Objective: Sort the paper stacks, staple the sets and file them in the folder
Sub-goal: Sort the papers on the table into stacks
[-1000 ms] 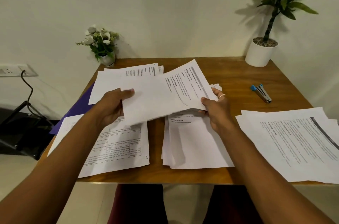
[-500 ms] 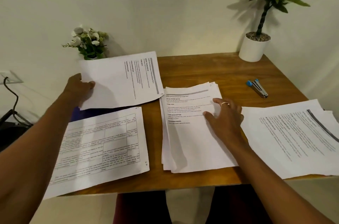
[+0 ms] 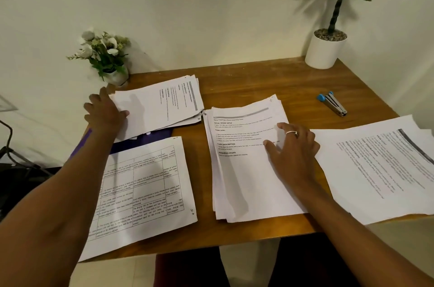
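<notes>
Several paper stacks lie on the wooden table [image 3: 270, 80]. My left hand [image 3: 103, 112] rests with straight fingers on the left edge of the back-left stack [image 3: 164, 103], which lies over a purple folder [image 3: 145, 139]. A sheet with a printed table [image 3: 141, 188] lies at the front left. On the middle stack [image 3: 239, 164], my right hand [image 3: 293, 145], wearing a ring, lies flat. Another stack [image 3: 380, 169] overhangs the table's right edge. A stapler with blue ends [image 3: 332, 103] lies at the back right.
A small pot of white flowers [image 3: 105, 58] stands at the back-left corner and a green plant in a white pot [image 3: 325, 48] at the back right. The wall runs right behind the table. A black cable and stand [image 3: 9, 150] are at the left.
The sheet that both hands held over the middle was carried left by my left hand and laid on the back-left stack. My right hand let go and came down on the middle stack.
</notes>
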Tool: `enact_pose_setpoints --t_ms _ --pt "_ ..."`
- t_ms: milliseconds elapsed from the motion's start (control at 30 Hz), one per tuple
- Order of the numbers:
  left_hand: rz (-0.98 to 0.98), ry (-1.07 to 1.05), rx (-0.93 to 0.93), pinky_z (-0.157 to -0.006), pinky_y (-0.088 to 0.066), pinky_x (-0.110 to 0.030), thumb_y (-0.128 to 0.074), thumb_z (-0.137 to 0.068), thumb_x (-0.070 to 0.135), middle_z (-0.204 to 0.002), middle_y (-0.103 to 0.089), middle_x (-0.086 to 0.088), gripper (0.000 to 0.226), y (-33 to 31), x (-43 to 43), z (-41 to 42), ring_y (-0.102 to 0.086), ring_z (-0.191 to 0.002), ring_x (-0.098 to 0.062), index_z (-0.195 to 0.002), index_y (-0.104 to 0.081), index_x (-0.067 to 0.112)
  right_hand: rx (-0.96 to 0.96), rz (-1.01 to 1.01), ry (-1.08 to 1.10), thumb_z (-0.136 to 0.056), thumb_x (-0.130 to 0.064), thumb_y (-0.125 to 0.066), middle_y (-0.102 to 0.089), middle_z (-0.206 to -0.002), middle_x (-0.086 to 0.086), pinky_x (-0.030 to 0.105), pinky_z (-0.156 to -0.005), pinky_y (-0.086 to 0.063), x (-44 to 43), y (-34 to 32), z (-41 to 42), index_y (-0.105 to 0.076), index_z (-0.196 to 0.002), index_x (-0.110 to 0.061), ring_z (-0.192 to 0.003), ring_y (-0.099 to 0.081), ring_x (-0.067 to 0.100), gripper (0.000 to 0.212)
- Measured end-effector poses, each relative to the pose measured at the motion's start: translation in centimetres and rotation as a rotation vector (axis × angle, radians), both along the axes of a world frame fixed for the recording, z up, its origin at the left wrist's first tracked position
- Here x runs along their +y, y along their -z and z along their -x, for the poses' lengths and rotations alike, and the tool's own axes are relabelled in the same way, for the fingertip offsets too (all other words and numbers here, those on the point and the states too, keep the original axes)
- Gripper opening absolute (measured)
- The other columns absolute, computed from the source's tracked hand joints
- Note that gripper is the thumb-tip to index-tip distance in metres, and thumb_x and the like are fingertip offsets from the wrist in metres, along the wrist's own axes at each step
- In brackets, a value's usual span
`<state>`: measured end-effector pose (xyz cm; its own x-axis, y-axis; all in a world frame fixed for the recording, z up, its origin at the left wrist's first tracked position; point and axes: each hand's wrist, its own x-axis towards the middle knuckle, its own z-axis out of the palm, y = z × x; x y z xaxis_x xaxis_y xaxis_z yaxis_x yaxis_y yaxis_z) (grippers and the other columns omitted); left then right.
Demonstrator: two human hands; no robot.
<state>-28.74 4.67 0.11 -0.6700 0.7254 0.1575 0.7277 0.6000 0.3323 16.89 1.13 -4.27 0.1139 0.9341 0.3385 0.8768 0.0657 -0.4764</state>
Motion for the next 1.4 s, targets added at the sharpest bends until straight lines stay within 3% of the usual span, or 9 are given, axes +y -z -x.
enact_pose_setpoints --t_ms 167,267,400,567,733,933,1133,1233,1400 --pt "0.035 0.137 0.298 -0.095 -0.041 -0.058 -0.073 -0.089 0.015 -0.135 -0.053 -0.019 0.043 0.2 -0.5 -0.5 -0.047 -0.117 -0.044 -0.131 -0.06 0.015 0.016 -0.013 -0.006 -0.088 -0.042 -0.074 -0.058 -0.136 0.009 0.046 -0.098 -0.039 -0.3 -0.3 0.0 -0.062 -0.13 -0.02 -0.125 -0.047 0.028 0.048" --pt "-0.109 0.175 0.346 -0.092 -0.04 -0.056 -0.061 -0.091 -0.001 -0.128 -0.062 -0.017 0.026 -0.7 -0.8 -2.5 -0.053 -0.11 -0.042 -0.107 -0.076 0.013 0.017 -0.014 -0.013 -0.093 -0.033 -0.071 -0.062 -0.133 0.009 0.044 -0.098 -0.038 -0.3 -0.3 -0.2 -0.066 -0.127 -0.019 -0.122 -0.05 0.027 0.037" --pt "-0.336 0.317 0.033 -0.093 -0.049 -0.047 -0.055 -0.096 0.005 -0.121 -0.067 -0.014 0.024 -3.0 -2.0 -8.6 -0.06 -0.112 -0.035 -0.106 -0.076 0.011 0.123 -0.043 -0.038 -0.097 -0.016 -0.066 -0.069 -0.125 0.008 0.033 -0.093 -0.033 -0.5 -1.3 -0.7 -0.071 -0.121 -0.017 -0.118 -0.057 0.025 0.024" --pt "-0.266 0.434 -0.36 -0.082 -0.041 -0.012 -0.062 -0.098 0.017 -0.132 -0.065 -0.002 0.021 -4.7 -6.2 -16.7 -0.056 -0.121 -0.015 -0.116 -0.073 0.014 0.679 0.063 -0.123 -0.097 -0.011 -0.066 -0.064 -0.132 -0.003 0.012 -0.079 -0.052 -0.5 -5.3 -1.5 -0.059 -0.126 -0.024 -0.118 -0.06 0.01 0.033" --pt "-0.181 0.365 -0.595 -0.069 -0.047 -0.019 -0.067 -0.096 0.031 -0.117 -0.067 0.009 0.017 -3.8 -8.3 -21.8 -0.062 -0.092 -0.006 -0.111 -0.072 0.024 0.765 0.18 -0.124 -0.093 -0.019 -0.073 -0.067 -0.106 -0.008 0.012 -0.064 -0.048 0.7 -7.3 -2.4 -0.062 -0.126 -0.021 -0.095 -0.066 0.006 0.034" --pt "-0.068 0.394 -0.604 -0.06 -0.041 -0.018 -0.072 -0.093 0.034 -0.092 -0.065 0.009 0.038 -1.7 -8.9 -24.7 -0.059 -0.072 -0.002 -0.125 -0.064 0.016 0.751 0.23 -0.114 -0.095 -0.021 -0.071 -0.073 -0.111 0.0 0.017 -0.071 -0.05 1.0 -5.9 -3.2 -0.067 -0.113 -0.016 -0.099 -0.069 0.013 0.019" --pt "-0.048 0.387 -0.636 -0.07 -0.047 -0.023 -0.078 -0.088 0.028 -0.096 -0.067 0.002 0.045 -0.6 -8.9 -25.8 -0.067 -0.089 -0.019 -0.128 -0.062 0.014 0.618 0.094 -0.088 -0.093 -0.017 -0.073 -0.063 -0.136 0.003 0.01 -0.081 -0.038 0.5 -5.5 -3.5 -0.075 -0.099 -0.013 -0.127 -0.057 0.016 0.008" --pt "-0.06 0.392 -0.613 -0.076 -0.05 -0.025 -0.076 -0.09 0.033 -0.105 -0.068 -0.002 0.048 -0.8 -9.1 -25.8 -0.067 -0.096 -0.021 -0.132 -0.058 0.017 0.65 0.021 -0.11 -0.095 -0.02 -0.071 -0.064 -0.117 -0.002 0.004 -0.073 -0.038 0.5 -6.3 -3.8 -0.073 -0.099 -0.016 -0.111 -0.061 0.012 0.007" --pt "-0.142 0.384 -0.68 -0.067 -0.049 -0.024 -0.069 -0.093 0.045 -0.083 -0.064 0.008 0.047 -1.6 -9.3 -25.8 -0.064 -0.073 -0.007 -0.131 -0.057 0.019 0.835 0.086 -0.155 -0.102 -0.024 -0.06 -0.069 -0.094 -0.003 0.016 -0.067 -0.045 1.1 -7.3 -3.8 -0.062 -0.109 -0.019 -0.084 -0.063 0.007 0.009"
